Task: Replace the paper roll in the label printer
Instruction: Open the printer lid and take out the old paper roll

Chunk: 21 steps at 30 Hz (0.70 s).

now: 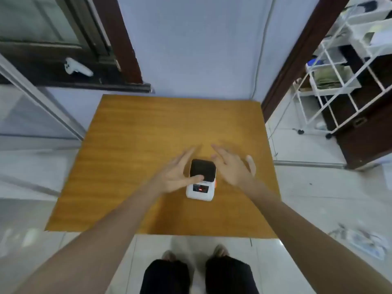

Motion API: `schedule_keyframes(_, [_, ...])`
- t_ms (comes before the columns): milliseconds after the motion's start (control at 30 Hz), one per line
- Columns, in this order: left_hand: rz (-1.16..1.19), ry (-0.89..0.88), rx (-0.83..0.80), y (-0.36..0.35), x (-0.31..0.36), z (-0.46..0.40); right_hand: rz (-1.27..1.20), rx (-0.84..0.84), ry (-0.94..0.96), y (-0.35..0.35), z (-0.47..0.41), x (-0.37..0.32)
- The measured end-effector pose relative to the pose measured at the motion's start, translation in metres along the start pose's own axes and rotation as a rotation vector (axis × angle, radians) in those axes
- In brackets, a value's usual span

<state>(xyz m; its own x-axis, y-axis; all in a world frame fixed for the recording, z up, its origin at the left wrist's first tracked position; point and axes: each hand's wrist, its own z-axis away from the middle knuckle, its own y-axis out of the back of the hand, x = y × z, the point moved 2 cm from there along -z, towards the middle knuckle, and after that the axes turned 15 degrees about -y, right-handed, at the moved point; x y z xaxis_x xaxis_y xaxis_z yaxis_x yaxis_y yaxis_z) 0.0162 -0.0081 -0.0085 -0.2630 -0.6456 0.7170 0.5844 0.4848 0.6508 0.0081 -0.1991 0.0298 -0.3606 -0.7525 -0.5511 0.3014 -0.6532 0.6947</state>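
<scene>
A small white label printer (201,190) with a dark lid (203,169) and a red-lit front panel stands on the wooden table (131,149), right of its middle and toward the near edge. The lid looks closed. My left hand (178,172) is spread just left of the printer, its thumb lying over the lid's front edge. My right hand (232,165) hovers with fingers apart just right of the printer, apart from it. Both hands are blurred. No paper roll is in view.
The table stands against a pale blue wall. A dark window sill (74,81) with a white controller (78,67) is at the upper left. A white wire rack on wheels (339,77) and a dark cabinet (364,132) stand to the right. My legs show below the table's near edge.
</scene>
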Motion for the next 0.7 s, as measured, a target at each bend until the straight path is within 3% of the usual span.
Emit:
schedule_keyframes(200, [0.003, -0.219, 0.056, -0.049, -0.047, -0.010, -0.147, 0.038, -0.002, -0.062, -0.021, 0.053])
schedule_keyframes(400, [-0.105, -0.348, 0.161, -0.077, -0.069, -0.012, -0.419, 0.044, 0.153, -0.089, -0.028, 0.085])
schedule_keyframes(700, [-0.101, -0.340, 0.288, -0.113, -0.066, 0.042, -0.555, -0.059, 0.244, -0.119, 0.010, 0.111])
